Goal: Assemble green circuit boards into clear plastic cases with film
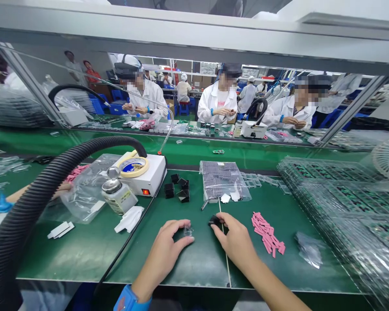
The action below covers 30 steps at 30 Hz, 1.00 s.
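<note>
My left hand (164, 247) has its thumb and fingers around a small clear plastic piece (188, 231), low over the green mat. To its right, my right hand (235, 235) pinches a small black square part (214, 221) between thumb and fingers. Beyond the hands, several stacks of black square parts (183, 194) stand near the white box. A clear bag of grey strips (218, 179) lies ahead of my right hand, with small white pieces (230, 196) on its near edge. Pink strips (267, 233) lie in a loose heap right of my right hand.
At the left, a thick black hose (61, 168) arches from a white box (152, 172) topped with a tape roll (132, 166). A bottle (118, 196) stands beside it. Stacked clear trays of green boards (350, 216) line the right. Co-workers (218, 99) sit across the green belt (194, 151).
</note>
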Each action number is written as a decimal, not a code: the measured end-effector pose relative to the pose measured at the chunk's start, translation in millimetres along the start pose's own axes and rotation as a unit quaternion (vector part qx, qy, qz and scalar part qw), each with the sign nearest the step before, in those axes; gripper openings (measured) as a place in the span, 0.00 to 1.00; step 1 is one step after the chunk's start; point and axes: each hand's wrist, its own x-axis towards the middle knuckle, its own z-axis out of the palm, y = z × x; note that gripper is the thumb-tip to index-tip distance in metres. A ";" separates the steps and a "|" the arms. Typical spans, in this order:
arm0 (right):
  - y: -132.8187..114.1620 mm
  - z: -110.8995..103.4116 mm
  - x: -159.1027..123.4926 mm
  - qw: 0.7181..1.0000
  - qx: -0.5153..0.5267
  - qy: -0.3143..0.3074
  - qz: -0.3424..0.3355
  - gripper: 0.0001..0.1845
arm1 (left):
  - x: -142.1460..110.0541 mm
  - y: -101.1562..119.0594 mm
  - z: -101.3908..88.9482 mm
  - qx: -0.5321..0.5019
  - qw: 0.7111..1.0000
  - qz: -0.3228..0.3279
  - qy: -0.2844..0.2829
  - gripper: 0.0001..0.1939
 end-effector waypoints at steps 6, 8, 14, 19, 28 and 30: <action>-10.1 -11.5 -18.9 0.997 0.024 -0.004 -0.071 0.17 | -18.0 3.5 1.0 -0.054 0.992 -0.028 0.110 0.26; -16.2 -14.3 -30.8 0.990 0.035 -0.011 -0.136 0.17 | -34.2 10.4 9.9 -0.176 0.971 -0.092 0.134 0.22; -27.7 -19.5 -54.9 0.960 0.112 -0.038 -0.253 0.19 | -69.0 22.7 39.2 -0.523 0.822 -0.193 -0.113 0.14; -34.0 -27.7 -62.8 0.961 0.123 -0.031 -0.245 0.12 | -69.0 15.0 48.0 -0.583 0.782 -0.197 -0.100 0.16; -49.2 -29.9 -71.9 0.968 0.167 -0.138 -0.130 0.10 | -71.1 15.6 53.2 -0.534 0.818 -0.205 -0.059 0.18; -48.0 -29.9 -69.6 0.968 0.158 -0.150 -0.126 0.10 | -71.0 15.4 53.0 -0.527 0.823 -0.206 -0.060 0.18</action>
